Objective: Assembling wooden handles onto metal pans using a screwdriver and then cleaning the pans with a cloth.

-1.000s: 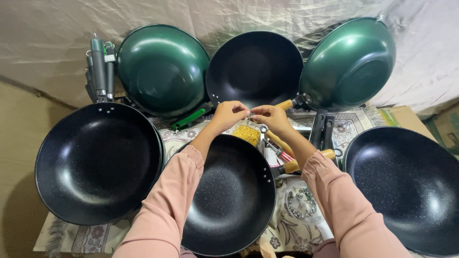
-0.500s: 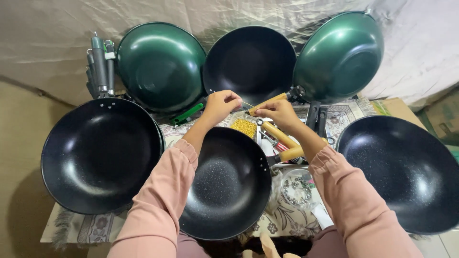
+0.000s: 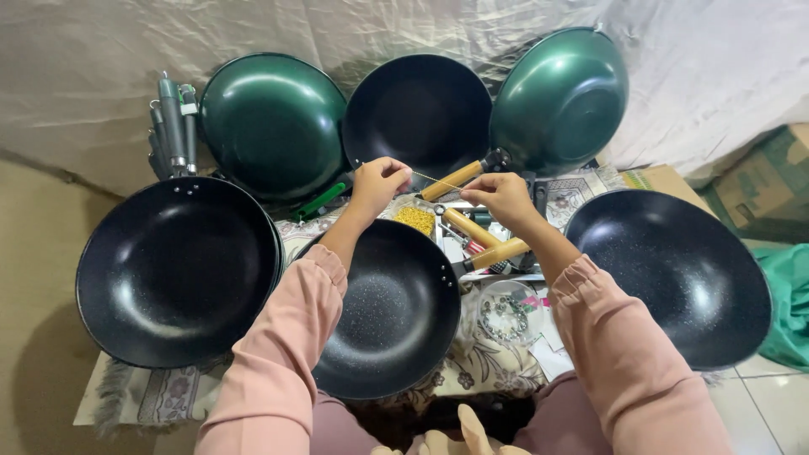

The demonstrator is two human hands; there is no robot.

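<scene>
My left hand [image 3: 379, 181] and my right hand [image 3: 501, 195] are raised over the far rim of a black speckled pan [image 3: 388, 307] in front of me. Each hand pinches one end of a thin yellow strand [image 3: 434, 179], which runs taut between them. Just beneath the hands lie a small heap of yellow bits [image 3: 415, 219] and three wooden pan handles [image 3: 472, 227]. Both arms are in pink sleeves.
A stack of black pans [image 3: 181, 270] sits left and another black pan [image 3: 674, 274] right. Two green pans [image 3: 274, 122] [image 3: 560, 97] and a black one [image 3: 419, 109] lean at the back. Grey handles [image 3: 173, 126], a clear bag of metal parts [image 3: 504, 307] and a cardboard box [image 3: 771, 181] are nearby.
My hands were close together a second ago. They have drawn apart sideways, and the yellow strand now stretches between them.
</scene>
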